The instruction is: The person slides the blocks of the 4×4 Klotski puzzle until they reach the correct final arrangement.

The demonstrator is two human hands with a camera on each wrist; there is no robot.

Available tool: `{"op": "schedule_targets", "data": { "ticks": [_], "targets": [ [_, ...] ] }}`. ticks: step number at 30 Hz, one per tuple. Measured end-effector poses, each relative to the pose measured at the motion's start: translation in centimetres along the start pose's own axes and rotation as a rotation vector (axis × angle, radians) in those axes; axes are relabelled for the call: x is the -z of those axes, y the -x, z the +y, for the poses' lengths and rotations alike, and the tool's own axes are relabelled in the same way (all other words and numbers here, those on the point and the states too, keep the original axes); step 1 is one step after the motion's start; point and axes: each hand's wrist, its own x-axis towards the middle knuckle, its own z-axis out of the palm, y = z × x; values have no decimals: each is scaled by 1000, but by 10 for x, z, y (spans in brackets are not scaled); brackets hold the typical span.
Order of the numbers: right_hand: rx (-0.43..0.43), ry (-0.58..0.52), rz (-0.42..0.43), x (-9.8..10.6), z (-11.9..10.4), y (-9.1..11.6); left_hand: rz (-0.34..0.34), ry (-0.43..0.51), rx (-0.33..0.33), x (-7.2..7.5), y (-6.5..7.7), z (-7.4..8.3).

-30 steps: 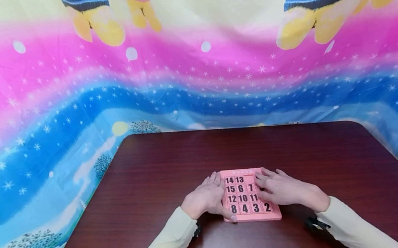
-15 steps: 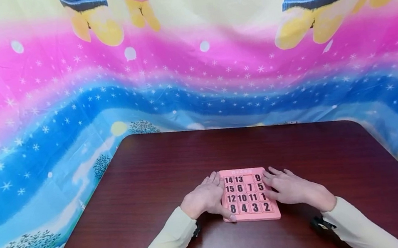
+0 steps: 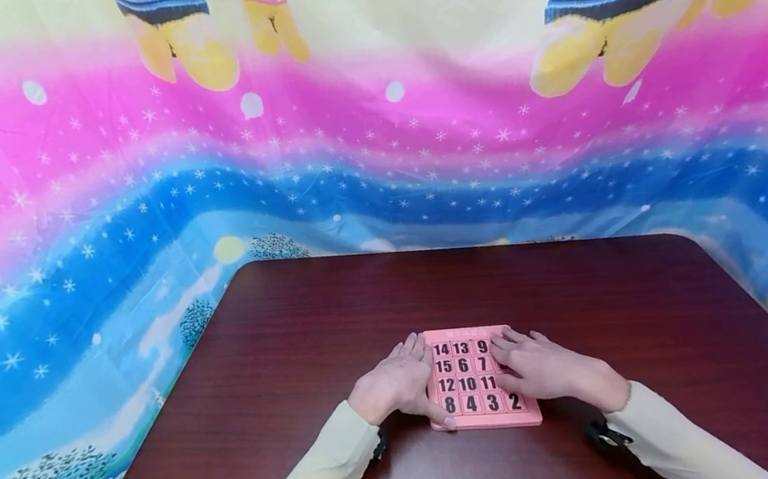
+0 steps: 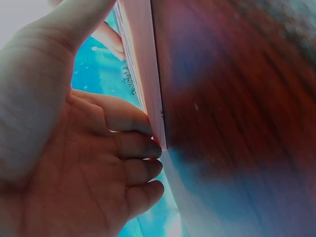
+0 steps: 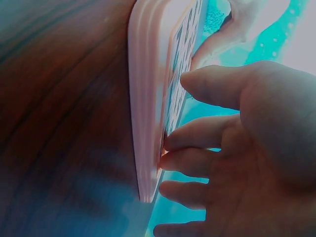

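Observation:
A pink sliding number puzzle (image 3: 484, 423) lies flat on the table, its tiles marked with black numbers. Along its left side, my left hand (image 3: 392, 386) holds the frame, thumb on the near left corner and fingertips at the edge. My right hand (image 3: 554, 367) reaches over the right side, fingertips touching the tiles and covering much of the right column. The 9 tile (image 3: 482, 346) sits third in the top row; the 2 tile (image 3: 515, 401) shows at the near right. In the right wrist view, thumb and fingers extend to the face of the puzzle (image 5: 148, 98).
The dark reddish-brown table (image 3: 334, 303) has rounded far corners. Behind it hangs a colourful printed cloth (image 3: 357, 146) with snowflakes and bears, draping past the table's far and side edges. Black bands (image 3: 608, 435) sit at the wrists, beside cream sleeves.
The 9 tile has slid left from the top right into the gap in the third column. My right hand drew back to the right, then moved left over the tiles again. My left hand stayed put.

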Motion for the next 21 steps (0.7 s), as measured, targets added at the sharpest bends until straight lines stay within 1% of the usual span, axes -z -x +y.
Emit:
{"op": "schedule_targets", "data": {
  "ticks": [5,9,14,18,21],
  "targets": [
    [11,19,0,0,-5,-5,-4,5,-1,0,0,0],
    [18,13,-6,2,-5,-3,-2,22,1,-1,1,0],
    [27,-4,-9,6,-3,10,4,43,4,-2,1,0],
    [42,7,-17,6,-2,26,2,36,-1,-2,1,0],
    [36,-3,-34,5,-3,34,3,26,0,-1,0,-1]
  ]
}}
